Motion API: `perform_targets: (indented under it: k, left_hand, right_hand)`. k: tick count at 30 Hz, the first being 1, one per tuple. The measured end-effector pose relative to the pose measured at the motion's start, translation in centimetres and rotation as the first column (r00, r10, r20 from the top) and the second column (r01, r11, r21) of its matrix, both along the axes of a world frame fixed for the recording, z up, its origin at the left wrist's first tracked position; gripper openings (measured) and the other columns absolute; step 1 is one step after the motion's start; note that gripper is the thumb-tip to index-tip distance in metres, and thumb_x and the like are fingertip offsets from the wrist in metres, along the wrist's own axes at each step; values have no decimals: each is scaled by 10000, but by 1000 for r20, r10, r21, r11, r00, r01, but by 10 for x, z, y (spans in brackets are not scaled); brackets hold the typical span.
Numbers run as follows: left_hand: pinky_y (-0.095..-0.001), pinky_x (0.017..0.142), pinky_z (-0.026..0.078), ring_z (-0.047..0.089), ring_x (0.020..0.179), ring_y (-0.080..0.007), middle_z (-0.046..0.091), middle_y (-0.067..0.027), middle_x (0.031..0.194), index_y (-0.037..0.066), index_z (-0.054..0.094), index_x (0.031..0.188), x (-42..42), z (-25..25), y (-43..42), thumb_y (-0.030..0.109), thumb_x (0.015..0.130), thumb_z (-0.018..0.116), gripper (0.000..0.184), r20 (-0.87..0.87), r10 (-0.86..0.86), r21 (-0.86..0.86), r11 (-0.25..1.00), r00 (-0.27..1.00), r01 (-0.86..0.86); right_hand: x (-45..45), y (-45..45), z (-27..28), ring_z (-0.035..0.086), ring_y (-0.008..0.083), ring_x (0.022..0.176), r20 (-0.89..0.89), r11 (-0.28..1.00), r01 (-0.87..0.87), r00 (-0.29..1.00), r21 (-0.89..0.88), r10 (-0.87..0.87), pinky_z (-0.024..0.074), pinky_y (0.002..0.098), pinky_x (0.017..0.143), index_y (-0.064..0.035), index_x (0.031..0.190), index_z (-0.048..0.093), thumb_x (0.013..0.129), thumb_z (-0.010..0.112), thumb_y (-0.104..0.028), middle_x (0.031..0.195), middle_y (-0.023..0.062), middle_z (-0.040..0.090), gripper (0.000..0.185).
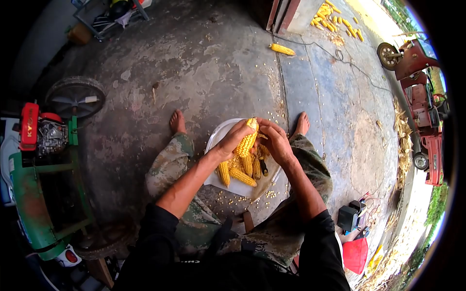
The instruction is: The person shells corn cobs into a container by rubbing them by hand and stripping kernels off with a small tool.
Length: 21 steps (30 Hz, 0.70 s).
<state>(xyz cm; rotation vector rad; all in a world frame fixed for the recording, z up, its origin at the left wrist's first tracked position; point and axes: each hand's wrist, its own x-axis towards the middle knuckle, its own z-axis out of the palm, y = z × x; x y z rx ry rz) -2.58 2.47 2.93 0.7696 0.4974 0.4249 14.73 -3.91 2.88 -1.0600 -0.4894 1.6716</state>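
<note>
A yellow corn cob [247, 140] is held upright over a white basin [232, 186] between my knees. Around its left side my left hand [234, 141] is closed. My right hand [274, 139] has its fingers curled against the cob's right side; the fingertips are partly hidden. Below the hands, several more corn cobs [241, 176] and loose kernels lie in the basin. Among them is an object with a black handle [264, 168], its other end hidden.
Loose kernels [233, 201] are scattered around the basin. A single cob [282, 49] lies ahead near a cable [318, 44], with a corn pile [335, 20] beyond. A green machine with a red engine [43, 128] stands left, a red three-wheeler [421, 97] right, a black box [347, 218] lower right.
</note>
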Motion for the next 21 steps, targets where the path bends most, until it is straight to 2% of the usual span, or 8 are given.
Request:
perform_targets:
  k: [1,5,8,12,14,16,19,21]
  left_hand:
    - [-290,614,556,629,770,-134,615,-52,941,52,521,1203,0,4,1,255,955,509,320,64,5,-70,998,998,0]
    - [-303,629,571,647,746,-156,637,-58,901,55,548,1179,-1,-7,2,270,951,510,316,46,27,-133,991,999,-21]
    - [-323,659,591,680,786,-177,660,-70,885,57,567,1184,2,-18,0,292,979,506,317,-65,125,-183,974,990,-135]
    - [-353,719,600,691,906,-194,653,-80,1037,57,526,1278,5,-1,-5,327,1015,497,378,-23,121,-162,979,992,-124]
    - [-362,745,599,683,961,-199,636,-83,1107,57,503,1329,7,-4,-6,329,1023,495,410,2,127,-137,983,992,-126]
    - [-370,800,583,638,1051,-201,560,-90,1260,68,382,1458,9,-12,-6,246,1011,506,497,-53,184,-114,975,981,-189]
    - [-355,864,555,587,1110,-187,498,-89,1338,77,258,1531,1,-10,-1,156,990,506,600,49,89,-275,959,995,-72]
    - [-344,877,546,581,1103,-179,490,-87,1345,76,232,1539,2,-14,-1,136,981,501,622,35,86,-213,974,996,-76]
  right_hand:
    - [-2,0,6,625,176,829,21,1000,7,1000,9,-7,509,276,800,66,1319,524,956,490,-95,1104,104,632,399]
    - [-4,-1,13,626,177,817,10,1000,21,1000,13,-21,521,291,774,63,1341,501,964,514,-112,1081,109,625,415]
    - [-5,-1,2,622,167,817,47,998,56,997,11,-56,529,292,750,52,1358,486,980,535,-134,1085,116,625,425]
    - [-6,-1,14,610,151,817,26,1000,25,999,-18,-24,521,273,730,44,1372,477,996,557,-183,1069,108,628,446]
    - [-11,0,17,602,136,818,100,996,70,993,-58,-64,499,246,700,46,1360,495,1003,566,-218,1039,92,635,450]
    - [-9,-1,12,601,130,819,162,997,57,986,-46,-49,492,240,691,46,1352,506,1004,567,-226,1034,83,639,446]
    - [-5,-2,0,599,118,831,210,999,33,977,-26,-27,485,231,692,44,1340,527,1007,565,-237,1036,67,648,437]
    - [-4,-2,-4,598,112,841,196,1000,22,980,-17,-18,483,229,703,42,1336,535,1009,562,-239,1042,60,654,432]
